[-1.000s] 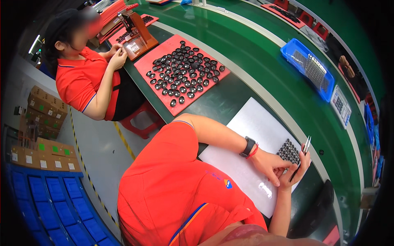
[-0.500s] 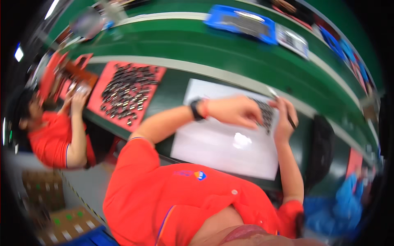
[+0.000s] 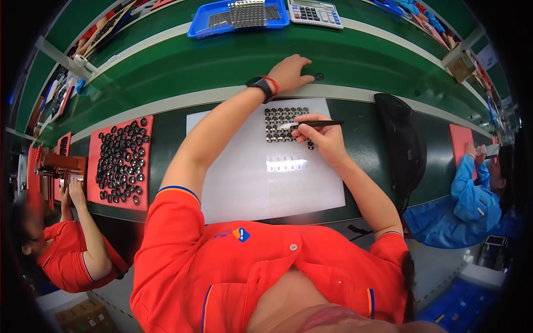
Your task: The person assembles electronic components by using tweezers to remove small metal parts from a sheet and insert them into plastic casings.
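Note:
My left hand reaches out over the green ledge beyond the bench, fingers apart and nothing in them. Just off its fingertips lies a small dark round piece. In my right hand is a slim black pen-shaped tool with a pale, pointed end toward the left; its exact kind I cannot make out. That hand hovers at the right side of small dark metallic parts set in close rows, partly covering them. The rows rest on a white sheet.
A black pouch lies right of the sheet. At left, a pink mat bears many black round pieces. A blue tray and a calculator stand on the far shelf. Co-workers sit on both sides.
My left hand has gone from above the rows of parts to the far ledge. My right hand keeps the tool, now pointing left over the rows. The view has turned and sharpened.

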